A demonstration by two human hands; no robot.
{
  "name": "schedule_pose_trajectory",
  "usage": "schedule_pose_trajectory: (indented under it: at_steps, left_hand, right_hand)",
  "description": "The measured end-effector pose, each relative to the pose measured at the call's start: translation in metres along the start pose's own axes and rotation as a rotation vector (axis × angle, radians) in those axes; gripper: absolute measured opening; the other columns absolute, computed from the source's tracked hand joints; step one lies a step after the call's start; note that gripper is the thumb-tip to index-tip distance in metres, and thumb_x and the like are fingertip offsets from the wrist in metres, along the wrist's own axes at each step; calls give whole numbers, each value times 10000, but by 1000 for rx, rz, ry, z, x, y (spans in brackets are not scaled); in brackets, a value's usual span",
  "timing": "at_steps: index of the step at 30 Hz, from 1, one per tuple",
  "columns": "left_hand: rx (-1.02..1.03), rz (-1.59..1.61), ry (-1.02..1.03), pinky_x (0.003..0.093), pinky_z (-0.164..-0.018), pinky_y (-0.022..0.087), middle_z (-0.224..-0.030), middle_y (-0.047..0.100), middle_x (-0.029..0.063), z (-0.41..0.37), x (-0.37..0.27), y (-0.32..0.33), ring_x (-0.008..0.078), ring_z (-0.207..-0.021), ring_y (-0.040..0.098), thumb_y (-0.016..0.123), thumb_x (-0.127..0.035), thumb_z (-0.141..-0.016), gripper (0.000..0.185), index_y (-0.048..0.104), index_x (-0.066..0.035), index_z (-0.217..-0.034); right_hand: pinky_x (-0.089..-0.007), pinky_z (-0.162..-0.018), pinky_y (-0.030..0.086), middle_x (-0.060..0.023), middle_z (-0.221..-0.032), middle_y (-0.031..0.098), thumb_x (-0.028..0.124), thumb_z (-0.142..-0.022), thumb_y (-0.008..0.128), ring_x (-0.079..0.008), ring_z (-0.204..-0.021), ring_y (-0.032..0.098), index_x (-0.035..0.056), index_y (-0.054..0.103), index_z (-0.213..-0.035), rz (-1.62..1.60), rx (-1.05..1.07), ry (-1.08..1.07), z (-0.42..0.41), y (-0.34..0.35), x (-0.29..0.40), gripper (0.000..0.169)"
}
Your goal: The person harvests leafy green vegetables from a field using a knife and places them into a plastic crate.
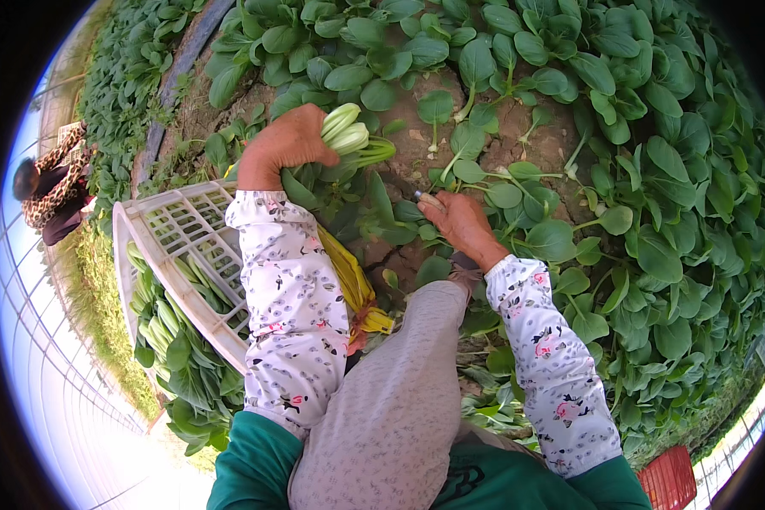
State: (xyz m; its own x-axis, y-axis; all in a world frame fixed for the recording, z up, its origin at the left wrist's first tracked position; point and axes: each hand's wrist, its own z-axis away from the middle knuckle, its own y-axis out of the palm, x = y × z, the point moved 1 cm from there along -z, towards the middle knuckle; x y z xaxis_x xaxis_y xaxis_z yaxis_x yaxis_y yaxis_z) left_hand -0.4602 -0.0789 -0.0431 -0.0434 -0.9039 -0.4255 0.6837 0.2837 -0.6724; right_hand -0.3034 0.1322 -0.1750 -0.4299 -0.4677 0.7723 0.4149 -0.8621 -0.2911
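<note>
My left hand point(293, 143) is closed around a small bunch of leafy greens with pale stems point(345, 132), its cut ends pointing up and right. The bunch's leaves hang below the hand. Lower and to the right, my right hand point(456, 220) grips a small tool by its handle point(430, 201); its blade, if any, is hidden. Rooted and loose leafy plants point(507, 191) lie around that hand on the brown soil point(440, 83). Beside my left forearm stands a white plastic crate point(191, 299), tilted in view, with many harvested greens point(166, 331) in it.
A yellow plastic bag point(347, 274) lies between my left forearm and my knee. Dense greens point(669, 242) grow to the right and ahead. A dark hose or strip point(182, 70) runs at the upper left. Another person point(54, 182) crouches at far left. A red crate point(669, 481) stands at lower right.
</note>
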Motion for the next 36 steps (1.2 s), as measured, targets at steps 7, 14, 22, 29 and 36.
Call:
schedule_pose_trajectory:
  at_steps: [7, 14, 22, 29, 36]
  left_hand:
    - [149, 191, 101, 295, -673, 452, -789, 637, 107, 6, -53, -3, 167, -707, 573, 765, -177, -605, 419, 609, 51, -921]
    - [174, 480, 261, 223, -793, 428, -995, 591, 7, -8, -38, 9, 66, -874, 523, 685, -44, -694, 510, 542, -17, -1183]
    - [389, 469, 289, 254, -768, 426, -907, 606, 25, -28, -71, 59, 107, -827, 516, 732, -161, -669, 471, 563, -3, -1080]
    - [65, -281, 210, 416, -700, 448, -865, 583, 205, -39, -58, 69, 370, -831, 561, 643, -109, -570, 209, 598, -5, -745]
    - [-248, -447, 213, 429, -722, 460, -1116, 578, 171, -57, -32, 57, 342, -853, 589, 605, -70, -578, 152, 591, -5, -715]
  right_hand:
    - [-169, -357, 279, -26, -742, 596, 289, -844, 633, -16, -409, 380, 63, 531, -933, -1234, -98, 140, 9, -44, 31, 263]
    - [-175, -358, 273, 34, -676, 526, 102, -762, 701, -19, -413, 375, 59, 534, -918, -1129, -324, 82, 5, -61, 21, 233]
    - [-177, -379, 266, 61, -627, 470, 71, -749, 681, -19, -432, 381, 59, 544, -924, -1025, -253, 28, 20, -67, 44, 222]
    - [-253, -536, 371, -14, -691, 545, 175, -730, 674, -91, -577, 444, 26, 590, -890, -456, -300, 57, 7, -73, 0, 235]
    - [-283, -557, 352, -6, -655, 451, 361, -851, 585, -100, -622, 395, -10, 556, -860, -196, -356, -42, -28, -57, 26, 372]
